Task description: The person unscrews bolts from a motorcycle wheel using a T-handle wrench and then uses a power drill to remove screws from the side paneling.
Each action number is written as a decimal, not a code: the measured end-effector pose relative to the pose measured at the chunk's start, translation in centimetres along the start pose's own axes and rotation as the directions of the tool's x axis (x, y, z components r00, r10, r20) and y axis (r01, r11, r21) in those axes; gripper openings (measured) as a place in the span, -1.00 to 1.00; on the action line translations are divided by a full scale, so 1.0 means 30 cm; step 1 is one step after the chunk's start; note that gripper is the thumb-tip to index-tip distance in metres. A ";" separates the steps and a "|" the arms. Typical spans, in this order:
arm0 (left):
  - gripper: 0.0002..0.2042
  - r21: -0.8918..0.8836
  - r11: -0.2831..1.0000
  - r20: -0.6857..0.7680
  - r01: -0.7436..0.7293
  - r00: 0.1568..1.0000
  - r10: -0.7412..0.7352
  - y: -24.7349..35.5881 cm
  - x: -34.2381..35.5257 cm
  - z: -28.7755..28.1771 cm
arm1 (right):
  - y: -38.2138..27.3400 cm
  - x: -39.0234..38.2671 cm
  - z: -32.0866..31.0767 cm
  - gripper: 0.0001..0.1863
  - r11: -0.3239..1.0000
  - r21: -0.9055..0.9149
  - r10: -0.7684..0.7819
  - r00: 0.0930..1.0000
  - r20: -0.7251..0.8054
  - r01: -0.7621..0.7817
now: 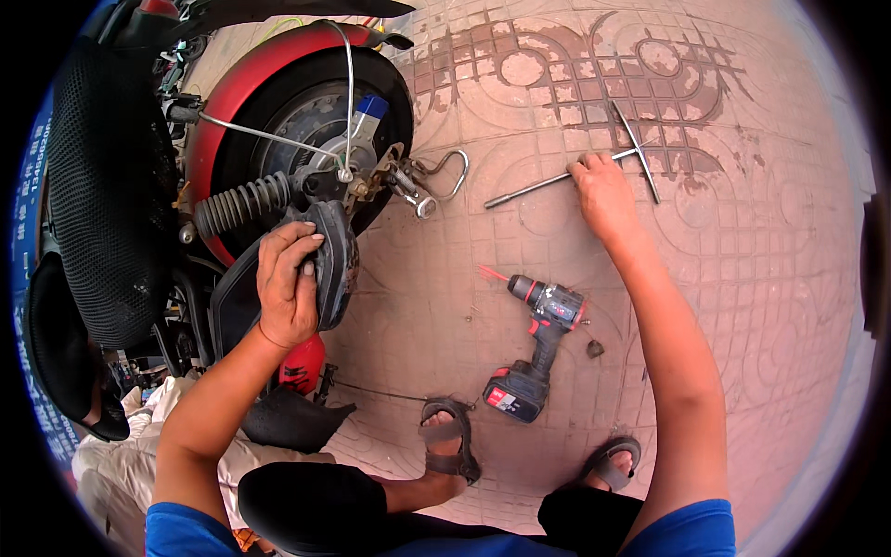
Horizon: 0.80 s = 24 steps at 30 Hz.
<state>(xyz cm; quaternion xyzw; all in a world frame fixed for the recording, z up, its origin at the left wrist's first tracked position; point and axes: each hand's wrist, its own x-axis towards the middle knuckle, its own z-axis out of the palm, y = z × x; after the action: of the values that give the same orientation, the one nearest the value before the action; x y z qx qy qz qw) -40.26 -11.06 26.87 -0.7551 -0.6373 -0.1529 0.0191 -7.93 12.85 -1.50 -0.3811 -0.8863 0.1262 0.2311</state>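
My left hand (pixel 290 283) is closed over the edge of a dark, dusty plastic part (pixel 339 255) on the scooter, below the rear wheel (pixel 394 102) in the picture. Out to the right, my right hand (pixel 608 200) has its fingers closed on the shaft of a T-handle socket wrench (pixel 543 190). The wrench is at ground level, its crossbar just right of my fingers. Between my arms a cordless drill (pixel 548 325) lies on its side on the paving, with a red-tipped bit in its chuck.
The scooter's mesh-covered seat (pixel 111 186), coil spring shock absorber (pixel 246 204) and red fender (pixel 223 121) fill the left side. A bent metal hook-shaped bar (pixel 459 176) sticks out beside the wheel. A small dark lump (pixel 595 349) lies near the drill. My sandalled feet are below it.
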 end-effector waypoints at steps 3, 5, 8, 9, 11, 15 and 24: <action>-0.66 0.023 0.999 0.004 0.036 0.999 -0.036 0.001 -0.004 0.005 | 0.030 0.024 -0.019 -0.89 0.989 -0.073 -0.121 0.987 0.102 0.128; -0.64 0.021 0.998 0.012 0.052 0.999 -0.052 -0.006 -0.017 0.002 | 0.020 0.014 -0.036 -0.89 0.968 -0.081 -0.214 0.947 0.238 0.239; -0.63 0.006 0.999 0.018 0.050 0.999 -0.051 -0.005 -0.014 0.014 | -0.010 -0.042 -0.063 -0.88 0.969 -0.022 -0.216 0.890 0.402 0.245; -0.63 0.003 0.999 0.019 0.046 0.999 -0.046 -0.007 -0.012 0.018 | -0.032 -0.063 -0.065 -0.85 0.979 0.003 -0.180 0.859 0.480 0.203; -0.63 0.020 0.999 0.038 0.049 0.998 -0.049 -0.008 -0.021 0.009 | -0.132 -0.103 -0.091 -0.73 0.988 0.130 -0.146 0.829 0.540 0.089; -0.65 0.028 0.999 0.067 0.038 0.997 -0.040 -0.015 -0.027 0.004 | -0.322 -0.202 -0.072 -0.43 0.978 0.190 -0.154 0.907 0.392 0.084; -0.62 0.022 0.999 0.042 0.039 0.998 -0.040 -0.010 -0.022 0.018 | -0.343 -0.398 -0.138 -0.52 0.995 0.094 -0.045 0.791 0.610 -0.016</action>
<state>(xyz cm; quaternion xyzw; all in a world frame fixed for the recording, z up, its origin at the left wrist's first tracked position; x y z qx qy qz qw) -40.54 -11.51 26.14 -0.7452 -0.6538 -0.1304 0.0106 -5.00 -2.69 2.44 -0.3018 -0.9093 0.2824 -0.0492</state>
